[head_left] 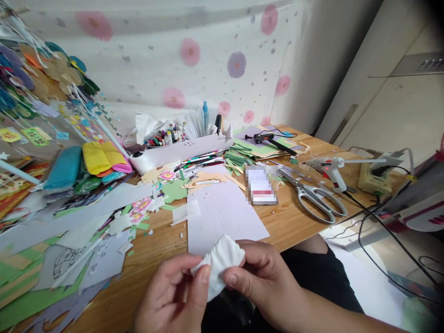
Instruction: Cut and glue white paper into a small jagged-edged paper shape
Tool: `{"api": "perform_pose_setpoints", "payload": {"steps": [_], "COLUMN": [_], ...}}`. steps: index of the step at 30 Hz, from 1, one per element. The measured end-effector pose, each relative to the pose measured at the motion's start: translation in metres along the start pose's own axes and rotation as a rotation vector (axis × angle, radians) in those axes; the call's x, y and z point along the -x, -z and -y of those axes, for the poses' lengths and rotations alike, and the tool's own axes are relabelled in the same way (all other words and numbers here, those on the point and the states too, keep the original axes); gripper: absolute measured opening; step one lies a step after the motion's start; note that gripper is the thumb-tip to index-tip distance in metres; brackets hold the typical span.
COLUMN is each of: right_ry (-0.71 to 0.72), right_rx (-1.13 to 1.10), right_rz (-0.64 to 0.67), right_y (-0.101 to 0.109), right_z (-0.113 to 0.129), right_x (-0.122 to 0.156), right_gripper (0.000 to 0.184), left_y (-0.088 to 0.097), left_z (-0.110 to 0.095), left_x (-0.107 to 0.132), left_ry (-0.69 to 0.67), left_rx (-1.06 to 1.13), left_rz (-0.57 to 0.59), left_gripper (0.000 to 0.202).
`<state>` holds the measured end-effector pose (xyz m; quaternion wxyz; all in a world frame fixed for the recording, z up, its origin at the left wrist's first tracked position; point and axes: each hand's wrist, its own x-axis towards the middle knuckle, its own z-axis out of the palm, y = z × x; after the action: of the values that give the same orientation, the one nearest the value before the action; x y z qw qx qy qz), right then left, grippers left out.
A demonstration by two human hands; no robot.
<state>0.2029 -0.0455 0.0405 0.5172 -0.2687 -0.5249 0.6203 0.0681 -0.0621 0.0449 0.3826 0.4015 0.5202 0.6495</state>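
Both my hands pinch a small crumpled white piece of paper or tissue [222, 263] just over the near edge of the wooden table [291, 222]. My left hand [173, 296] grips its lower left side with thumb and fingers closed. On the right side, my right hand [263, 273] presses its thumb on the piece. A pale lilac sheet [218, 212] lies flat on the table right behind the hands.
Grey-handled scissors [312, 196] and a white glue gun [329, 171] with cables lie to the right. A pixelated card [261, 185] sits mid-table. Paper scraps and cutouts [69, 249] pile up on the left. A box of markers [173, 143] stands at the back.
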Motion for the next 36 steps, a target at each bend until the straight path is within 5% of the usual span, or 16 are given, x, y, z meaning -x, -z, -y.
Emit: {"api": "perform_pose_setpoints", "payload": {"steps": [3,6,8,13,16,19,30,33,36], "right_ry": [0.059,0.071,0.068,0.087,0.089,0.085,0.011,0.028,0.115], "right_rx": [0.149,0.243,0.247,0.185,0.091,0.015,-0.192,-0.11,0.163], "right_rz": [0.062,0.103,0.118,0.104,0.104,0.093,-0.006,-0.035,-0.008], "right_y": [0.006,0.012,0.014,0.014,0.014,0.014,0.012,0.01,0.013], "right_z": [0.004,0.006,0.007,0.007,0.008,0.007,-0.001,0.0,0.001], "right_x": [-0.001,0.0,0.001,0.002,0.0,-0.001,-0.001,-0.001,0.001], "right_gripper": [0.036,0.038,0.039,0.039,0.037,0.033,0.027,0.029,0.025], "left_y": [0.002,0.002,0.004,0.013,0.017,0.017,0.019,0.021,0.018], "left_z": [0.002,0.003,0.003,-0.001,0.0,0.004,0.015,0.014,0.008], "left_x": [-0.007,-0.01,-0.01,-0.015,-0.018,-0.018,-0.015,-0.012,-0.007], "left_ry": [0.258,0.344,0.209,-0.604,-0.685,-0.675,-0.885,-0.821,-0.637], "left_rx": [0.154,0.192,0.086,-0.52,-0.565,-0.554,-0.732,-0.691,-0.613], "left_rz": [0.112,0.206,0.258,0.43,0.618,0.682,0.582,0.54,0.354], "left_gripper": [0.022,0.023,0.021,0.03,0.03,0.035,0.049,0.049,0.039]}}
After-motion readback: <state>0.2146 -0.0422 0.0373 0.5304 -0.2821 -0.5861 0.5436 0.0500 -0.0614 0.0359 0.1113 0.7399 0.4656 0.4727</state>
